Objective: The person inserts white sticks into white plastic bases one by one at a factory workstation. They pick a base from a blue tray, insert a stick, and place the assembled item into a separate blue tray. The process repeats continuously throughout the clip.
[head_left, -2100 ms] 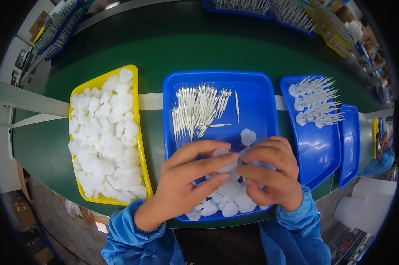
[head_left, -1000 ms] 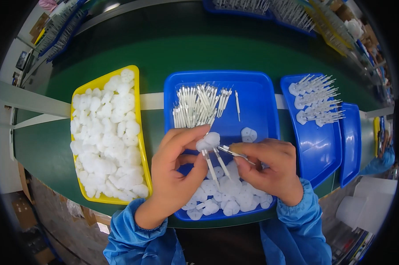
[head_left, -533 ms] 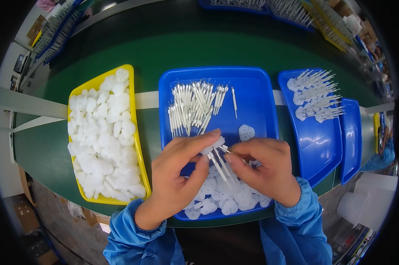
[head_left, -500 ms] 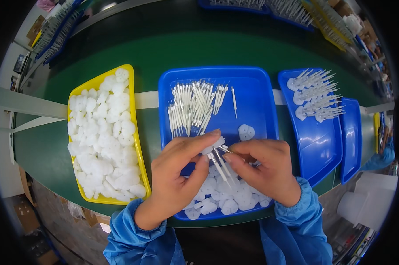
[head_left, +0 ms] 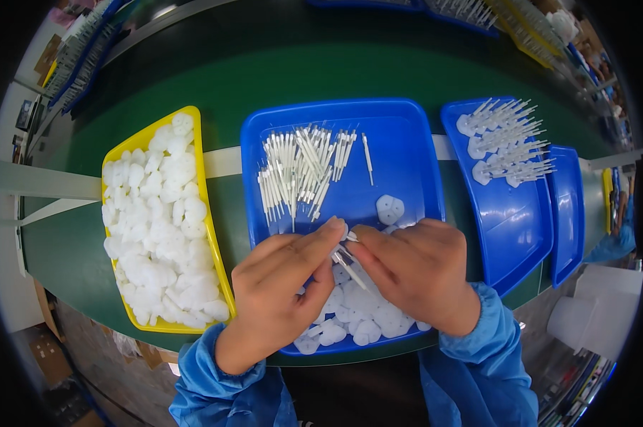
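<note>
My left hand pinches a small white plastic disc, mostly hidden by fingers, above the front of a blue tray. Thin white rods with metallic ends hang from that disc, slanting down. Closed against the disc's other side, my right hand pinches a thin white rod, largely covered by the fingertips. Beneath both hands lies a heap of translucent white discs. One loose disc rests just beyond my right hand. Farther back are a pile of similar rods and one lone rod.
At left, a yellow tray holds many white discs. On the right, another blue tray carries rows of discs with upright rods; a further blue tray adjoins it. More filled trays stand along the table's far side.
My hands have drawn closer together, the right fingertips moving left against the disc. The hanging rods are now more covered by fingers. The whole view has shifted slightly.
</note>
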Action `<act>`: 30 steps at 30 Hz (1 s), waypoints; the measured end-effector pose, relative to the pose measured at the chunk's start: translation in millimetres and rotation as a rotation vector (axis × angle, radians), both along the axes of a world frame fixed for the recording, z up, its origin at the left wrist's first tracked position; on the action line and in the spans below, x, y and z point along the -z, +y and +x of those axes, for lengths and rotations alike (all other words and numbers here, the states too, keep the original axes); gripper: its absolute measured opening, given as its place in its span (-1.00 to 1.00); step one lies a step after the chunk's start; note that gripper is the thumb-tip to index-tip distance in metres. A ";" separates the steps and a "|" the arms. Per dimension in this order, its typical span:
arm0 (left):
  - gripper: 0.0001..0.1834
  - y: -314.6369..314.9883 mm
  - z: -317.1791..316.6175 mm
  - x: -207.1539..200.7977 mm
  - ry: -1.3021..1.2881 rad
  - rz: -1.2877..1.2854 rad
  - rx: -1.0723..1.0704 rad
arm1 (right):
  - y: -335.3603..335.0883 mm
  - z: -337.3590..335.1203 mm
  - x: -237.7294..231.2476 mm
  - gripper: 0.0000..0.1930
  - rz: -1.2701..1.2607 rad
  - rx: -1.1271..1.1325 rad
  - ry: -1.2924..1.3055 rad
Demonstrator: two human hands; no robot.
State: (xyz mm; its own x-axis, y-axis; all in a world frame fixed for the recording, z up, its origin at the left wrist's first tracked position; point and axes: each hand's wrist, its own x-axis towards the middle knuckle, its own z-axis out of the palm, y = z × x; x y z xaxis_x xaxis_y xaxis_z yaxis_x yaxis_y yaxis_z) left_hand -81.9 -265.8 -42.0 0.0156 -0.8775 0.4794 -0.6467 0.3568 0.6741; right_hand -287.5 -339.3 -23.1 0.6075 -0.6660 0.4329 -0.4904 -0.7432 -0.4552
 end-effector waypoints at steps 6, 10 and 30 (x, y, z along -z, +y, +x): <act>-0.40 5.6 -3.6 -1.4 0.082 0.147 0.008 | -7.3 -3.5 8.1 -0.83 0.154 -0.055 -0.116; -0.38 8.0 -3.9 4.1 0.154 0.164 0.037 | -4.5 -4.0 4.5 -0.84 0.153 -0.025 -0.079; -0.35 3.8 2.8 1.5 0.563 0.261 0.135 | -20.6 -8.2 9.8 -0.51 -0.174 -0.173 -0.148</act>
